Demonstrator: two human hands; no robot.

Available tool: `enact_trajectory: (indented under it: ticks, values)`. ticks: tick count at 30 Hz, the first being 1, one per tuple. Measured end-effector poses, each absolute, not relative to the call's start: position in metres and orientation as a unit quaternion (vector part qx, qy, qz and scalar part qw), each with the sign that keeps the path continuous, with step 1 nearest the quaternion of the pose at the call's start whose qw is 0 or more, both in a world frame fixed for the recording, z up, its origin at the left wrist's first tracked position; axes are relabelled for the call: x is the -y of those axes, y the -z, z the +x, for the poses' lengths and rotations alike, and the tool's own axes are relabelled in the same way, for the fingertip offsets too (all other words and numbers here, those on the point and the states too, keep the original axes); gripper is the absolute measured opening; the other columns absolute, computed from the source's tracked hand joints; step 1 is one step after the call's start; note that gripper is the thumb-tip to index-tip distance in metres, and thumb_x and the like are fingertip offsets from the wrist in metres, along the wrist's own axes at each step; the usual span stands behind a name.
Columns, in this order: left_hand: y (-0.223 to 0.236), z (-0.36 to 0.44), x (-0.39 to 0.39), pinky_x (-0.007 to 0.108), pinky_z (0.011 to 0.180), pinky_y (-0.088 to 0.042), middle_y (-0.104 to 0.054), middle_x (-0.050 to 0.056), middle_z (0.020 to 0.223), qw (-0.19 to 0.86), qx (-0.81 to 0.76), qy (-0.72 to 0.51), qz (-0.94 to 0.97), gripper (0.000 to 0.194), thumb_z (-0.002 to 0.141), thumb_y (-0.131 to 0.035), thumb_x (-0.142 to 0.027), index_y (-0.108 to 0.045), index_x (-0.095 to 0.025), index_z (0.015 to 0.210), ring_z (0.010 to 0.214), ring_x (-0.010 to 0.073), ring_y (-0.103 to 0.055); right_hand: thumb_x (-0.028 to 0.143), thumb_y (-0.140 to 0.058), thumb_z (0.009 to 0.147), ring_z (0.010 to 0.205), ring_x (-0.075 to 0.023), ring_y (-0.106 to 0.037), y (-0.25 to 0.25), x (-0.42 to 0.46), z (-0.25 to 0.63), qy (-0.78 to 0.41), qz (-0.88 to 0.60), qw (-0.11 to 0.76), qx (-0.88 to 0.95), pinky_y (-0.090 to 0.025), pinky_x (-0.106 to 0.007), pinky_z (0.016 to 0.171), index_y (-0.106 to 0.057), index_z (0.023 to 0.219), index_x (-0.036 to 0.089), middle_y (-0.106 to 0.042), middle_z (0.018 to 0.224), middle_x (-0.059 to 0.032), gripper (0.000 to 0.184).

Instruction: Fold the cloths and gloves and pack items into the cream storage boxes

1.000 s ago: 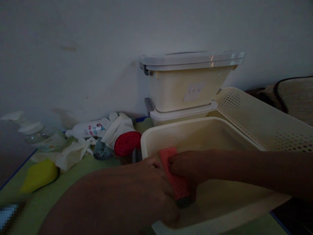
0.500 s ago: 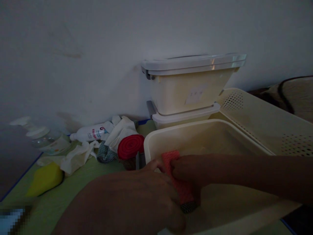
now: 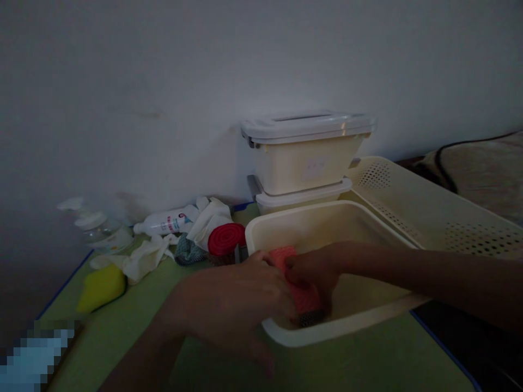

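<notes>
A folded red cloth (image 3: 304, 296) with a dark checked end stands against the left inner side of a cream plastic bin (image 3: 302, 338). My right hand (image 3: 316, 269) reaches into the bin from the right, its fingers closed on the cloth. Over the bin's left rim lies my left hand (image 3: 241, 296). Its fingers stretch toward the cloth's left side and its thumb sticks out apart, outside the bin; its fingertips are partly hidden. Just left of the bin is a rolled red cloth (image 3: 226, 239).
Behind the bin, lidded boxes (image 3: 310, 163) are stacked by the wall. A perforated basket (image 3: 433, 209) is at right. On the green table (image 3: 134, 326) lie a white bottle (image 3: 163, 221), a pump bottle (image 3: 102, 231), white gloves (image 3: 147, 258) and a yellow sponge (image 3: 102, 287).
The view has drawn back, so more of the bin's front rim shows. My left thumb now shows stretched out below the rim. My right hand stays on the red cloth.
</notes>
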State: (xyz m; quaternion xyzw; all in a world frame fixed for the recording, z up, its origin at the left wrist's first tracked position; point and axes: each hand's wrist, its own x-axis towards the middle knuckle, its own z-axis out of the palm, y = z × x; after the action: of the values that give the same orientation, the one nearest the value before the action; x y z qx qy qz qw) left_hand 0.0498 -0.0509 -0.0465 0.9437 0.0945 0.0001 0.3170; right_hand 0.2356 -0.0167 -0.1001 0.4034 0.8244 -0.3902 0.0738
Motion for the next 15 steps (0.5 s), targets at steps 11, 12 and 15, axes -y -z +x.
enact_trajectory:
  ticks: [11, 12, 15]
  values:
    - [0.051, 0.033, 0.064, 0.028, 0.089, -0.041, -0.063, 0.007, 0.106, 0.379, -0.206, -0.271, 0.86, 0.018, 0.082, -0.057, -0.026, -0.061, -0.016, 0.096, 0.1, 0.0153, -0.057, -0.005, -0.049, 0.07, 0.074, -0.0194, -0.059, 0.033, 0.057, 0.237, 0.041, 0.369, 0.068, -0.926, -0.042, -0.032, 0.068, -0.066, 0.086, 0.014, -0.065, 0.085, -0.0094, 0.03]
    - [0.053, 0.027, 0.066, 0.029, 0.088, -0.042, -0.062, 0.007, 0.105, 0.383, -0.222, -0.319, 0.838, 0.016, 0.082, -0.056, -0.026, -0.061, -0.015, 0.093, 0.099, 0.0151, -0.057, -0.005, -0.046, 0.073, 0.076, -0.0205, -0.059, 0.025, 0.065, 0.236, -0.021, 0.357, 0.06, -0.932, -0.042, -0.032, 0.068, -0.064, 0.09, 0.013, -0.065, 0.087, -0.011, 0.031]
    - [0.062, 0.008, 0.068, 0.029, 0.083, -0.046, -0.062, 0.007, 0.102, 0.397, -0.284, -0.441, 0.754, 0.014, 0.078, -0.058, -0.026, -0.06, -0.015, 0.087, 0.092, 0.0146, -0.058, -0.001, -0.045, 0.077, 0.075, -0.0204, -0.059, 0.006, 0.091, 0.231, -0.116, 0.33, 0.014, -0.937, -0.04, -0.031, 0.066, -0.061, 0.087, 0.014, -0.063, 0.087, -0.0104, 0.024]
